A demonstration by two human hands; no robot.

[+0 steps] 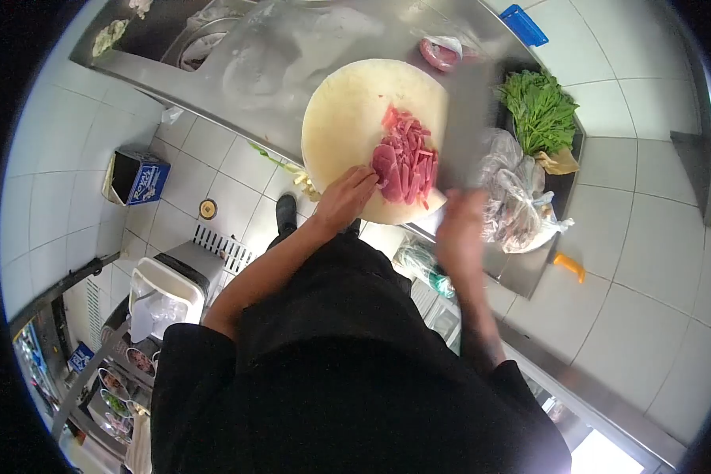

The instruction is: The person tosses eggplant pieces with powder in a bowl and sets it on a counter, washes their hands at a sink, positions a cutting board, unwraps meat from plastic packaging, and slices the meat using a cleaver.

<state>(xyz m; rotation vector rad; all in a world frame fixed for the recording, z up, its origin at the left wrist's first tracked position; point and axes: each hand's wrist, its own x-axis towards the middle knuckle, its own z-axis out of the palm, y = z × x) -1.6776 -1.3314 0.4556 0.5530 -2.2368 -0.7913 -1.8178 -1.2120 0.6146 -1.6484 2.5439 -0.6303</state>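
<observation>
A pile of sliced raw red meat [408, 158] lies on a round, pale chopping board [340, 114]. My left hand [347, 197] rests at the near-left edge of the meat, its fingers bent together and pressing on the slices. Beside the board's right edge, my right hand [461, 229] is closed round the handle of a broad-bladed cleaver [468, 126]. Motion blurs both that hand and the blade. The cleaver is apart from the meat, to its right, and its handle is mostly hidden in my grip.
A packed piece of meat [441, 54] sits behind the board. To the right are leafy greens [539, 110] and plastic bags [509, 197]. A sink [201, 47] is at the far left. Below stand a white bin [166, 288] and a blue box [146, 178].
</observation>
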